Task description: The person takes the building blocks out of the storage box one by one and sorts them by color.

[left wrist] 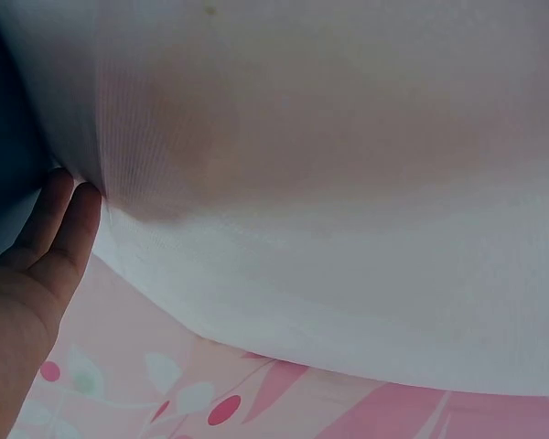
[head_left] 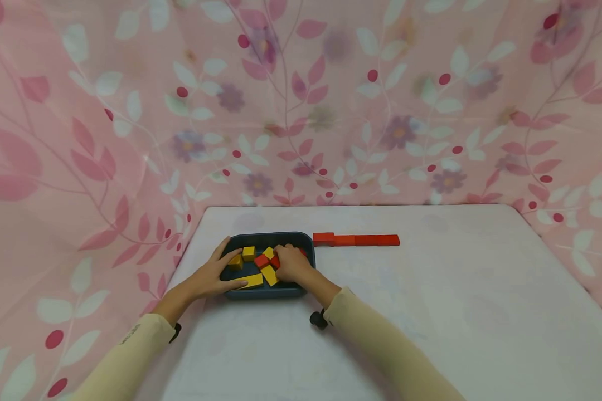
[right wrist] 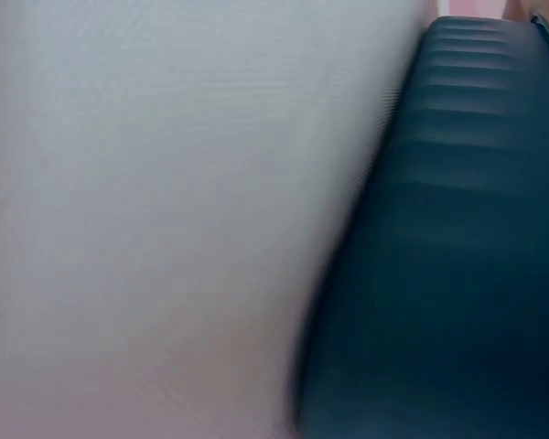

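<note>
In the head view a dark blue tray (head_left: 266,294) holds several yellow blocks (head_left: 248,254) and red blocks (head_left: 262,261). My left hand (head_left: 212,277) is spread at the tray's left end, its thumb over a long yellow block (head_left: 253,280). Two straight fingers (left wrist: 78,229) lie along the tray's outer side in the left wrist view. Inside the tray's right half, my right hand (head_left: 295,266) bends its fingers down among the blocks, beside a tilted yellow block (head_left: 269,275). Its fingertips are partly hidden, and I cannot tell whether they pinch a block.
Just right of the tray, red blocks (head_left: 366,240) lie end to end in a row, the leftmost standing slightly higher. White cloth (head_left: 431,312) covers the table, and a pink floral curtain (head_left: 331,111) surrounds its back and sides. A small black camera (head_left: 318,319) sits at the right wrist.
</note>
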### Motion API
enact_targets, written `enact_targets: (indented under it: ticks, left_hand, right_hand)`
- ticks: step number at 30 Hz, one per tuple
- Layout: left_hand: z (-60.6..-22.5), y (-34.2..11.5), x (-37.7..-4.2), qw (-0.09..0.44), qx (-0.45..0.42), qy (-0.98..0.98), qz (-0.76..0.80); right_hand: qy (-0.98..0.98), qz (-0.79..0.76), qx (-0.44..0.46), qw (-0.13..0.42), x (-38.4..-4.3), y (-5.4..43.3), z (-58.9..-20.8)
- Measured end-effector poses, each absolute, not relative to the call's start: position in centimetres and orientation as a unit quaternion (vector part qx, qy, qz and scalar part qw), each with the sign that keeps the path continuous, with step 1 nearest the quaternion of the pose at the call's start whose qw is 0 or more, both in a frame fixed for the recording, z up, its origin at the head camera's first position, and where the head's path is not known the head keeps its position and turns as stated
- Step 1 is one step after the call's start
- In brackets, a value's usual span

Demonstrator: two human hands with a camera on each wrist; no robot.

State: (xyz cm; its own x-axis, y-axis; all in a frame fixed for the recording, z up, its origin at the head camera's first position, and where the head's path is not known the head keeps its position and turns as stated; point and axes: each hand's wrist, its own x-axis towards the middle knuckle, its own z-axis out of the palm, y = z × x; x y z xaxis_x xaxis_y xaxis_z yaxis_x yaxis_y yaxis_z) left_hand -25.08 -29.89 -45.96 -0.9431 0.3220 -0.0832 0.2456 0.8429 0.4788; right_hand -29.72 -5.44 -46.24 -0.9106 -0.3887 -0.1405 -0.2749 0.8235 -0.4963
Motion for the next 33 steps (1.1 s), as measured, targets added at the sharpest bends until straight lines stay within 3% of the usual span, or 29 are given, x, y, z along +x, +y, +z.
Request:
enact_targets:
  ticks: [18, 33]
  left_hand:
    - [-46.54, -30.21, -25.42, 0.072, 0.161, 0.955, 0.240]
    - [-46.55, -30.26, -25.34, 0.077, 0.152, 0.956, 0.240]
  right_hand:
    - [0.950, -0.265, -0.139, 0.089, -29.47, -5.55, -46.22]
    - [0.891, -0.394, -0.225, 0.023, -29.49, -4.80, -46.00]
